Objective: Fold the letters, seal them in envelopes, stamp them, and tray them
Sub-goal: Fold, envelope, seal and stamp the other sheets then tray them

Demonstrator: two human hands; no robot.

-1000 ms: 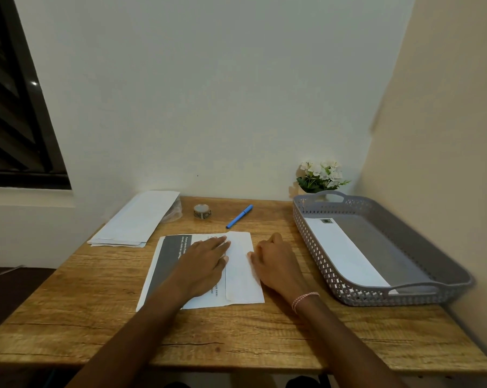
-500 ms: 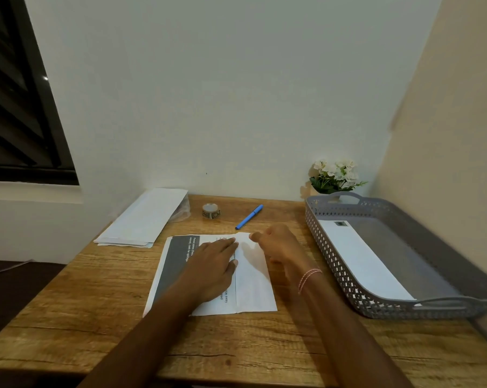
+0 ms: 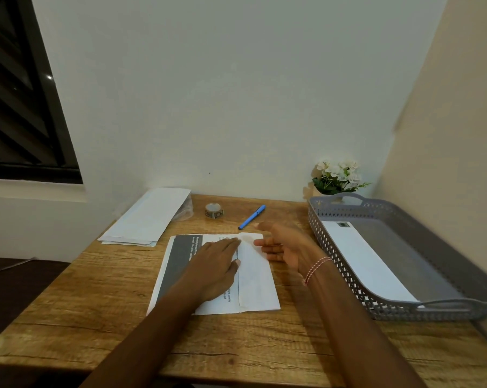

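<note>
The half-folded letter (image 3: 254,278) lies mid-desk under your left hand (image 3: 217,264), fingers flat, pressing it. Your right hand (image 3: 288,247) has lifted off the fold since a moment ago and hangs open just right of it. The wooden desk (image 3: 96,317) carries a grey tray (image 3: 460,312) at right, holding one stamped envelope (image 3: 362,259), in a pale-walled corner

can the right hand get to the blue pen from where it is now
Probably yes. The right hand is open and holds nothing, and the pen lies just beyond its fingertips, with nothing between them.
</note>
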